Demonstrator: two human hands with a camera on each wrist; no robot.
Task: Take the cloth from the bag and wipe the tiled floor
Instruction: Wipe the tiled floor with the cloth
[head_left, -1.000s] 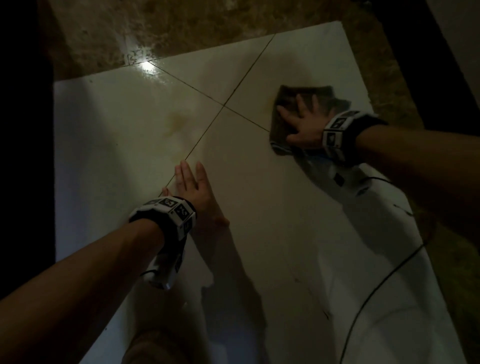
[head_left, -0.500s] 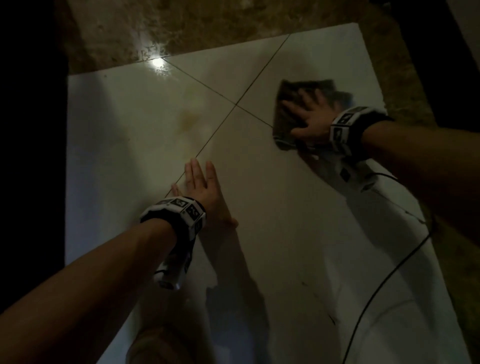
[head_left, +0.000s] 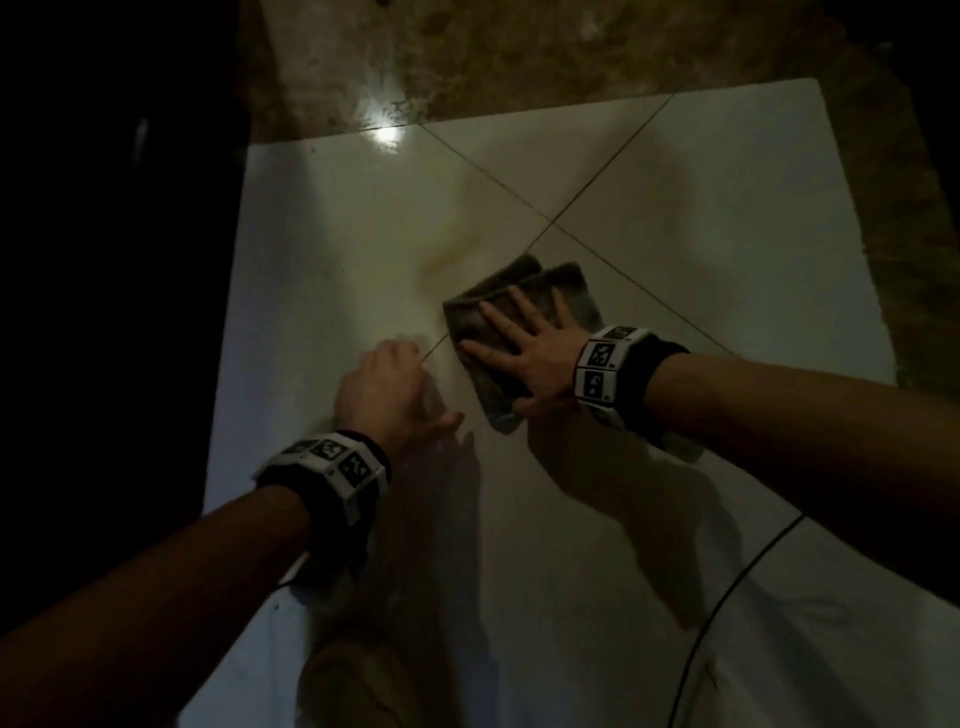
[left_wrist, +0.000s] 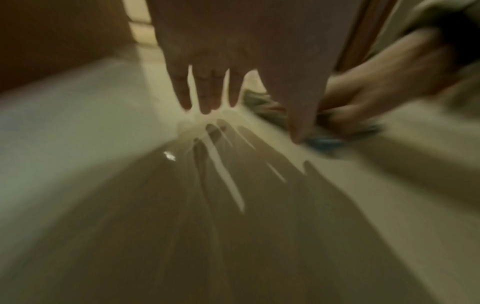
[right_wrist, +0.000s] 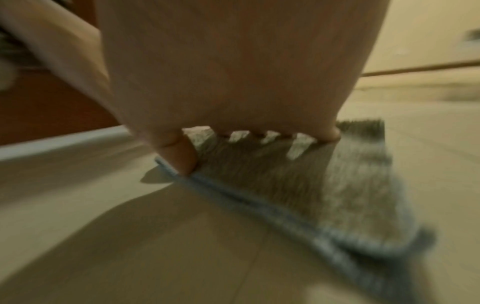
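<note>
A grey folded cloth (head_left: 566, 293) lies on the white tiled floor (head_left: 675, 218), just left of where the grout lines cross. My right hand (head_left: 514, 353) presses flat on it with fingers spread. In the right wrist view the thumb (right_wrist: 182, 156) sits at the edge of the cloth (right_wrist: 350, 185). My left hand (head_left: 395, 374) rests on the tile right beside the cloth, holding nothing. The left wrist view shows its straight fingers (left_wrist: 207, 92) touching the floor, with the right hand (left_wrist: 376, 88) on the cloth (left_wrist: 322, 142) close by. No bag is in view.
A yellowish stain (head_left: 447, 260) marks the tile just beyond the cloth. A brown mottled floor strip (head_left: 519, 47) borders the tiles at the back and right. Darkness (head_left: 104, 312) lies to the left. A black cable (head_left: 727, 597) curves over the near right tile.
My right hand has slid the cloth left and towards me, from the far right tile across the grout cross to beside my left hand. The left hand stayed about where it was.
</note>
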